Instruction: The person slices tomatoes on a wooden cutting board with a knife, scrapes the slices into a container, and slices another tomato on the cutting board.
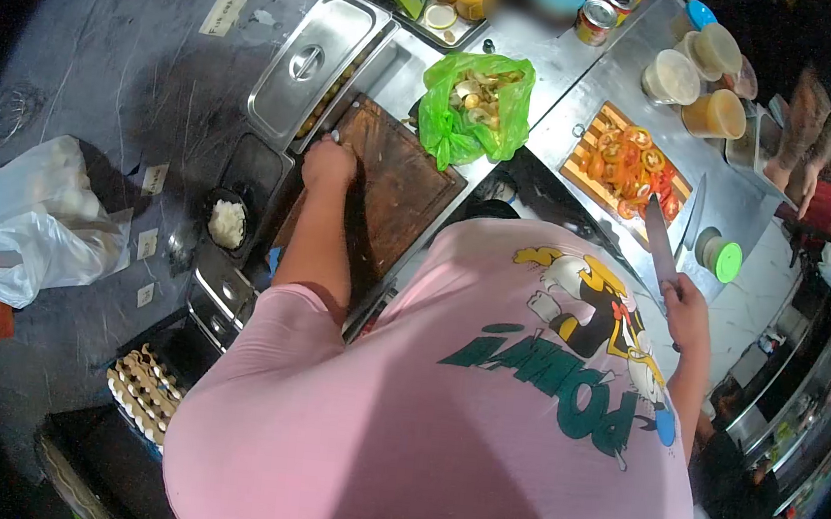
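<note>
My right hand [687, 318] is wrapped around the handle of a kitchen knife [657, 233]. Its blade points toward sliced tomatoes [631, 165] piled on a striped wooden board [582, 165]. A second knife [694, 215] lies beside that board. On the other side, my left hand [330, 163] is closed at the edge of a dark wooden cutting board [393, 174]; what its fingers hold, if anything, is hidden. Between the two boards sits a green plastic bag [438, 113] full of pale scraps or peelings [479, 97].
Lidded steel pans [298, 71] and a bowl of white food [227, 223] line the left. Tubs [670, 79], cans [596, 20] and a green-lidded jar [725, 261] stand around the steel table. Another person's hands [793, 184] are at the far right. Egg trays [142, 394] lie lower left.
</note>
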The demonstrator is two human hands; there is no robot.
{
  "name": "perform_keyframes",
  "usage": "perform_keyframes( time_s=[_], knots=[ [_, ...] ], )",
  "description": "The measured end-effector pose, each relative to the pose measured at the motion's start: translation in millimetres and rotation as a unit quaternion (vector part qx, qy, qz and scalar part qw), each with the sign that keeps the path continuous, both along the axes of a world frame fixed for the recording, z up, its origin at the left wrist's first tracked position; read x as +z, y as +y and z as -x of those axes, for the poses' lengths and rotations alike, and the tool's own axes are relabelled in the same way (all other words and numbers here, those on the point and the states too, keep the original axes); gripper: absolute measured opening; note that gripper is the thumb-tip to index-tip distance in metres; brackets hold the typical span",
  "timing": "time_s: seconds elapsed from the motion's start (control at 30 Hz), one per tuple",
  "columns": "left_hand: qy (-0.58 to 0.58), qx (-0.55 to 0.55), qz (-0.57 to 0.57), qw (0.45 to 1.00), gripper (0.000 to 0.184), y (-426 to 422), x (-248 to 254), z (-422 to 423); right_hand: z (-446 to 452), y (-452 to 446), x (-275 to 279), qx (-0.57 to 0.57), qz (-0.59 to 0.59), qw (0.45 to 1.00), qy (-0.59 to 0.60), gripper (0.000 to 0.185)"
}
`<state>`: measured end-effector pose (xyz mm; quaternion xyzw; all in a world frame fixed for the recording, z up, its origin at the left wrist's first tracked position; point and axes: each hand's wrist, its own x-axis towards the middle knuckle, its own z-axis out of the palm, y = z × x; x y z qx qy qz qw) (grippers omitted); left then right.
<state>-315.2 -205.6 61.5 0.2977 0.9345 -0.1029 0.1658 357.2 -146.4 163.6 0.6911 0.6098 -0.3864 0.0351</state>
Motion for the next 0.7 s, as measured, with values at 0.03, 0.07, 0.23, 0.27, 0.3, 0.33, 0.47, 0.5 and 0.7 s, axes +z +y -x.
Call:
perform_keyframes(
  time_s=[0.03, 0.07, 0.23, 0.27, 0.3, 0.33, 0.47, 0.5, 0.7],
  knots=[
    [-0.001, -0.001, -0.001, 1.0, 0.049, 0.2, -7.1, 1.2, 2.5, -0.7, 0.9, 0.003, -0.01, 1.0, 0.01, 0.028],
    [0.004, -0.024, -0.022, 0.999, 0.046, 0.5, -13.9, 1.8, 4.0, -0.1, 1.8, 0.002, -0.011, 1.0, 0.009, 0.028],
    [0.021, -0.062, -0.094, 0.993, 0.038, -0.7, -35.0, 6.6, -0.9, 0.5, 7.6, -0.007, 0.001, 1.0, 0.005, 0.027],
    [0.014, -0.045, -0.093, 0.995, 0.036, 0.6, -31.9, 5.7, -4.5, -1.1, 8.0, -0.011, 0.002, 1.0, 0.003, 0.027],
    [0.008, -0.028, -0.092, 0.995, 0.034, 2.8, -25.0, 2.3, -7.3, -1.9, 8.2, -0.011, -0.003, 1.0, 0.006, 0.027],
    [0.03, -0.053, -0.1, 0.993, 0.031, 3.6, -21.2, -1.1, -9.3, -2.6, 8.3, -0.01, -0.008, 1.0, 0.009, 0.027],
    [0.037, -0.059, -0.107, 0.992, 0.029, 3.6, -30.0, 5.2, -11.9, -6.3, 6.5, -0.021, -0.002, 1.0, -0.01, 0.028],
    [0.036, -0.065, -0.115, 0.991, 0.029, 3.4, -27.2, 3.7, -14.2, -7.4, 5.0, -0.03, 0.006, 1.0, -0.005, 0.028],
    [0.041, -0.094, -0.127, 0.987, 0.03, 3.9, -28.0, 8.6, -19.9, -15.5, -5.2, -0.046, 0.014, 0.999, 0.009, 0.029]
  ],
)
